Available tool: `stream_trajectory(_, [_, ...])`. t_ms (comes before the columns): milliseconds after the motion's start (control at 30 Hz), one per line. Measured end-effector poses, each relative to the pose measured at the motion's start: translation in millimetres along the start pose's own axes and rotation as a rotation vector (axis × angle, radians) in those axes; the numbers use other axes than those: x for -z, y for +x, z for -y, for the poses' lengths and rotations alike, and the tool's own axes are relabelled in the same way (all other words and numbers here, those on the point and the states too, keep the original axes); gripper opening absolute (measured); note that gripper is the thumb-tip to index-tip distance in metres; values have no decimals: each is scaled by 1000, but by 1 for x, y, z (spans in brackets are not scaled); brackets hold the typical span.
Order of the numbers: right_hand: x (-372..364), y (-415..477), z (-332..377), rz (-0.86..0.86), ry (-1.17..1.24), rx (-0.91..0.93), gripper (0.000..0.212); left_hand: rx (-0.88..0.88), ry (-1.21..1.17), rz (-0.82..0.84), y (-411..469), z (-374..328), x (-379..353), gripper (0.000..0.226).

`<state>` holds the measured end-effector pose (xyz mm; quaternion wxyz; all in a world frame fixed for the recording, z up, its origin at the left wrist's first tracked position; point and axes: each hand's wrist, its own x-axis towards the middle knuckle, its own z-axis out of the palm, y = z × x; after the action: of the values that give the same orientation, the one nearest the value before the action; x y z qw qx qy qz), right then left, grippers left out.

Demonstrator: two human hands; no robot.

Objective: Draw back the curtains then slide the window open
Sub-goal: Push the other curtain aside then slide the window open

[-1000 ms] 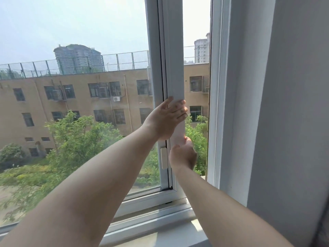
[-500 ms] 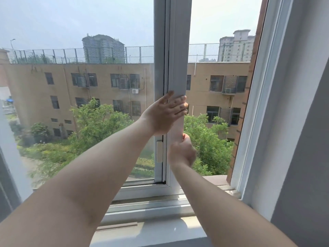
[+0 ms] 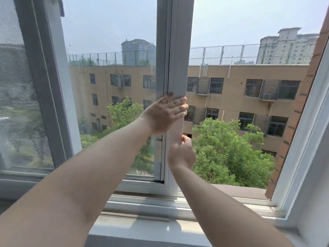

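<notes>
Since the earlier frame the window sash point(image 3: 179, 50) has slid further left, and the open gap on its right is now much wider. Your left hand point(image 3: 164, 115) wraps the sash's vertical edge, fingers point(image 3: 178, 106) curled over its front face. Your right hand point(image 3: 181, 154) sits just below, closed around the same edge — thumb on top. Both forearms reach forward over the sill point(image 3: 142, 227). Beside the sash at far left is a mesh screen point(image 3: 19, 104); outside — a tan building point(image 3: 240, 97) and green trees point(image 3: 227, 154).
</notes>
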<state>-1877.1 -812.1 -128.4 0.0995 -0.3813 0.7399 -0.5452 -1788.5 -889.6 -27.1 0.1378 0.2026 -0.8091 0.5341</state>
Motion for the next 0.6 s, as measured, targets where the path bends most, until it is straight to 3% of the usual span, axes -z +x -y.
stream_trajectory(433, [-69, -35, 42, 214, 45, 74, 43, 66, 74, 281, -81, 50, -5, 63])
stream_trajectory(600, [-96, -47, 58, 303, 59, 88, 45, 121, 73, 398, -107, 64, -1, 59])
